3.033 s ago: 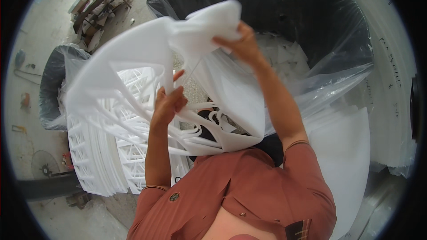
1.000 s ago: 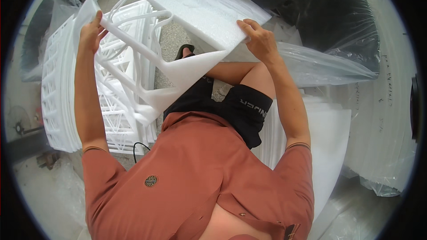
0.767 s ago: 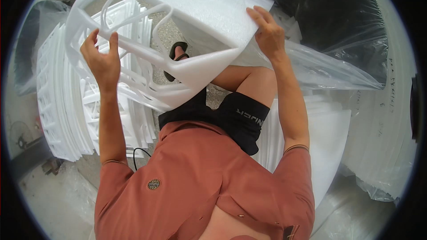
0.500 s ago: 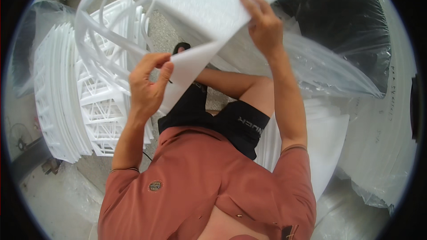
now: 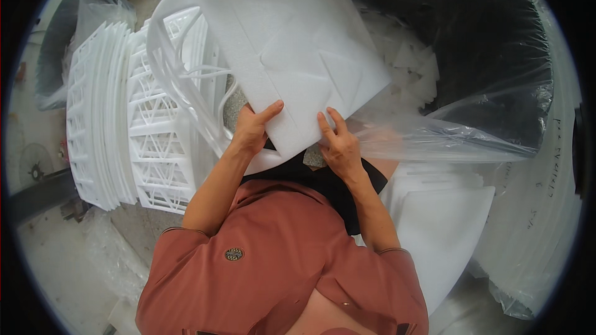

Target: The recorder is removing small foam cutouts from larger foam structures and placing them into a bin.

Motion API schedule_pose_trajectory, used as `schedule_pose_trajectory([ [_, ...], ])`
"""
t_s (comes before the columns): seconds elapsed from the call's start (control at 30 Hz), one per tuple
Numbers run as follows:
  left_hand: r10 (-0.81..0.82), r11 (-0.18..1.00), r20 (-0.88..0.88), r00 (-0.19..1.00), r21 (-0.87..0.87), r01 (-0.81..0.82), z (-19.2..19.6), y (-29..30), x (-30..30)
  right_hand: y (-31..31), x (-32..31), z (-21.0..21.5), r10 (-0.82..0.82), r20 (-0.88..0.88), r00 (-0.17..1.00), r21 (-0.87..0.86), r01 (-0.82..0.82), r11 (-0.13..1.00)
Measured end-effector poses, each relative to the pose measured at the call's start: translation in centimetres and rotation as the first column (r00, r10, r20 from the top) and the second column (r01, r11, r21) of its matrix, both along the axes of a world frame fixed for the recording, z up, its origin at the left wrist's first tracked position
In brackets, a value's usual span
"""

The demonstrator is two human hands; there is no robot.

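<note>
My left hand point(image 5: 253, 129) & right hand point(image 5: 338, 146) pinch foam sheet point(image 5: 292, 56) at frame centre; prob v. light, floppy, tears easily—grip near edge.

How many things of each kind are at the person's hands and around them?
Hands: 2, left hand and right hand
White foam sheet held: 1
Stacks of cut-out foam frames: 1
Black bin with clear plastic liner: 1
Total: 5
</note>
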State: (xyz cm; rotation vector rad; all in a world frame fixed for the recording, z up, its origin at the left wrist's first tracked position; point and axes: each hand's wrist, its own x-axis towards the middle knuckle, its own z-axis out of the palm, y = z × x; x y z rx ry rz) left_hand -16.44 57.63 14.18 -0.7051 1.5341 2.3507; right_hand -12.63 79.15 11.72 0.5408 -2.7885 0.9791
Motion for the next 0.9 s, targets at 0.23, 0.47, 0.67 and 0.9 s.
schedule_pose_trajectory([
  [0.23, -0.105, 0.994, -0.04, 0.994, -0.012, 0.104, -2.6, 0.1, 1.6, -1.6, -1.1, 5.5, -0.027, -0.063, 0.998, 0.032, 0.029, 0.999],
  [0.47, -0.373, 0.885, -0.163, 0.913, 0.233, 0.403, -1.2, -2.2, 2.1, -2.2, -1.9, 2.9, -0.006, 0.334, 0.943, -0.163, 0.064, 0.985],
  [0.67, -0.079, 0.984, -0.011, 0.997, 0.16, 0.08, -2.2, -0.7, 1.1, -2.5, -1.1, 1.9, 0.009, 0.304, 0.953, -0.089, 0.019, 0.996],
  [0.9, 0.116, 0.988, -0.075, 0.99, 0.115, -0.107, -1.4, -0.2, 0.4, 7.0, -4.1, 4.8, 0.144, 0.454, 0.879, -0.489, 0.111, 0.865],
])
